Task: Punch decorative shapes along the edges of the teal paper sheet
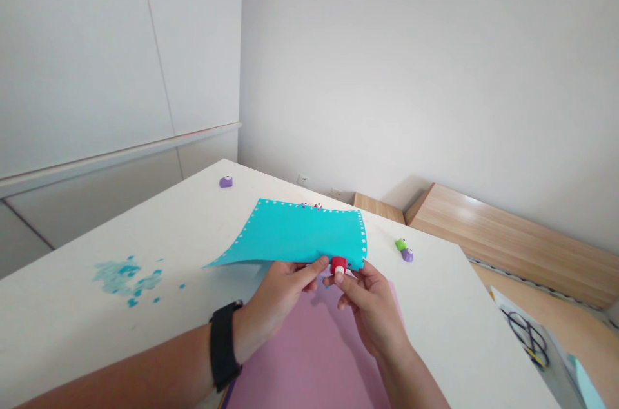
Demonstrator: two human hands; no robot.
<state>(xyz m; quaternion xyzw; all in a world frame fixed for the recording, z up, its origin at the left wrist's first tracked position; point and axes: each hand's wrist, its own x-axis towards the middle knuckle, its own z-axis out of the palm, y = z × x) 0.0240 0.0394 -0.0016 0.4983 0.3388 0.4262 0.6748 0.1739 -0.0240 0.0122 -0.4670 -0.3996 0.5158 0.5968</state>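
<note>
A turquoise sheet of paper with small holes punched along its edges is held up over the white table. My left hand, a black watch on its wrist, pinches the sheet's near edge. My right hand grips a small red paper punch clamped on that same edge near the right corner, thumb pressed on it. A pink sheet lies flat on the table beneath both hands.
A pile of turquoise punched bits lies at the left. One purple punch sits at the far edge; a green punch and another purple punch sit right. Scissors in a clear bag lie lower right. Wooden boards stand behind.
</note>
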